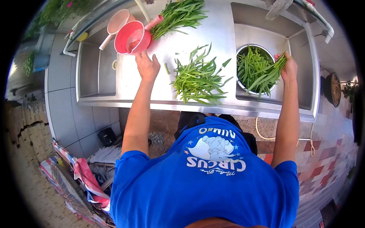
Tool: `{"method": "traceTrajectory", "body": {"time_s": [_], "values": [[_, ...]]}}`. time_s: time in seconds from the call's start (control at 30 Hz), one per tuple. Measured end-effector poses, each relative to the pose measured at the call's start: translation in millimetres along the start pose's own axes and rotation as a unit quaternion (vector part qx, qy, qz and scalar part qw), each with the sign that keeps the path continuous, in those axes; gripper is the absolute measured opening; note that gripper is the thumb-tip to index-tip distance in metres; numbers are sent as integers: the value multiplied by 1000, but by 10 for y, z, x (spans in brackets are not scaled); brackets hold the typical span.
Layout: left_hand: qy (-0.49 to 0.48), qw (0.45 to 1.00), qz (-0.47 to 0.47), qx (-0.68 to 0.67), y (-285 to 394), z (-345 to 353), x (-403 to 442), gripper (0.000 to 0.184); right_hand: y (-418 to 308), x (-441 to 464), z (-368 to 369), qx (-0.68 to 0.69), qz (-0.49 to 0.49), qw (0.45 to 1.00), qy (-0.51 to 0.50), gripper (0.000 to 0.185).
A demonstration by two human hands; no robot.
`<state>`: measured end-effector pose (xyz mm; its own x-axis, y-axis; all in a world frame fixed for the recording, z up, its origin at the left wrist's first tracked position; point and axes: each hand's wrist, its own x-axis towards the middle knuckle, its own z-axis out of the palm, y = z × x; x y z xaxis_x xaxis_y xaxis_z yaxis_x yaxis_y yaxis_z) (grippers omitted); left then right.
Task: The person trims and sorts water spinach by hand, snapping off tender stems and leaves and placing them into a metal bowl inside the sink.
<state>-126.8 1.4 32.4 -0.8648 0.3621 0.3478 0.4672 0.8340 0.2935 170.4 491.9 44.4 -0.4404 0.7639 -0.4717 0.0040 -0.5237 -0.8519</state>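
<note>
My left hand [147,67] is at the near edge of a red dipper [131,38], fingers apart, its fingertips at or just below the rim. A pink dipper [118,21] sits behind the red one. My right hand [289,67] is closed round a bunch of leafy greens [272,77], held over the right side of a metal bowl [242,84] in the right basin. More greens fill that bowl. On the steel counter between my hands lies a loose pile of greens [199,78]; another pile [180,17] lies farther back.
The left basin [95,72] is beside the dippers. A faucet [279,8] hangs over the back of the right basin. White pipes [329,32] run at the right edge. The counter's front rim [171,107] is near my body.
</note>
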Motion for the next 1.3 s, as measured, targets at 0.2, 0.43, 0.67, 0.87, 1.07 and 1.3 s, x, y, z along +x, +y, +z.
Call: {"method": "traceTrajectory", "body": {"time_s": [0.2,0.43,0.67,0.87,1.07,1.3], "values": [[-99,983,1,156,-716,11,693,35,904,903,-733,-193,26,977,86,65],[-36,976,74,200,-755,71,600,26,1273,478,-1091,-222,16,974,45,49],[-57,973,67,213,-786,72,505,25,1684,132,-1443,-419,17,905,67,40],[-58,980,53,183,-690,18,337,23,1682,-82,-1491,-494,-52,863,94,33],[-34,980,60,189,-845,4,157,18,1713,-350,-1127,-561,-131,817,24,30],[-13,984,52,171,-1013,14,168,18,1857,-798,-920,-662,-237,711,16,28]]}}
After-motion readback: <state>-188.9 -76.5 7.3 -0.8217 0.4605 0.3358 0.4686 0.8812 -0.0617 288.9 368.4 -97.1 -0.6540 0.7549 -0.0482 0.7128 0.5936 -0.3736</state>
